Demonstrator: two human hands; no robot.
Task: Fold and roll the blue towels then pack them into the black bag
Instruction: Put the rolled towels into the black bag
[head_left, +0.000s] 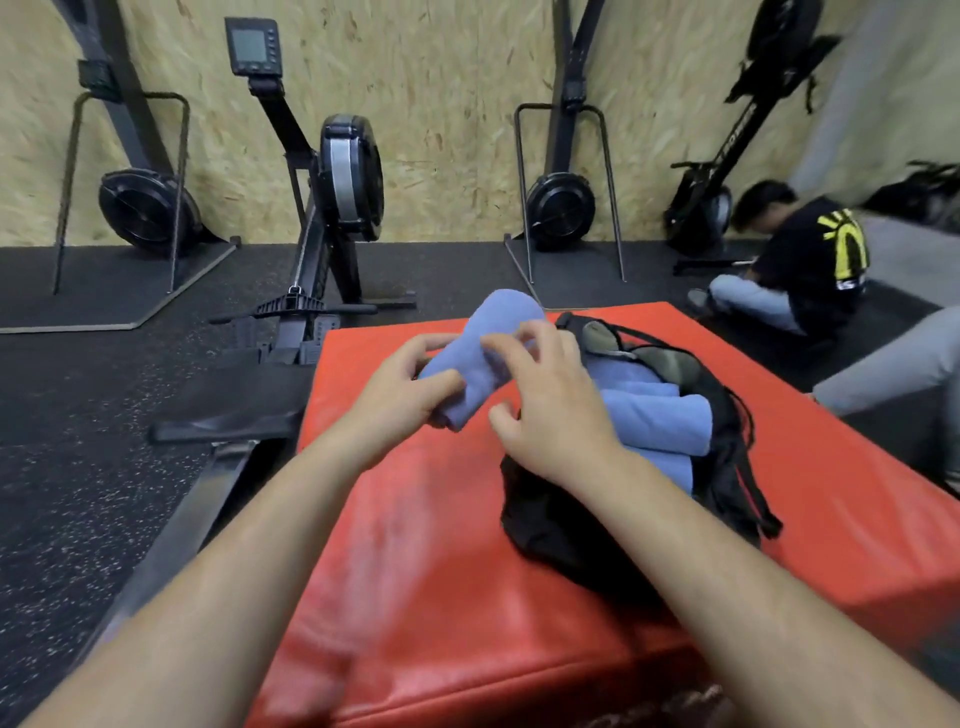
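Observation:
A rolled blue towel (491, 343) is held above the red padded box (415, 545), tilted with its far end up. My left hand (410, 395) grips its near end from the left. My right hand (550, 410) hovers just right of the roll, fingers spread and loosely curled, its fingertips at the towel's upper side. The black bag (566, 525) lies open on the box to the right. Rolled blue towels (654, 410) lie side by side inside it, partly hidden behind my right hand and wrist.
Rowing machines (332, 208) stand along the wooden wall behind the box. A black rail (208, 499) runs along the floor on the left. A person in a black shirt (800, 260) sits on the floor at the right; a grey trouser leg (904, 364) reaches in.

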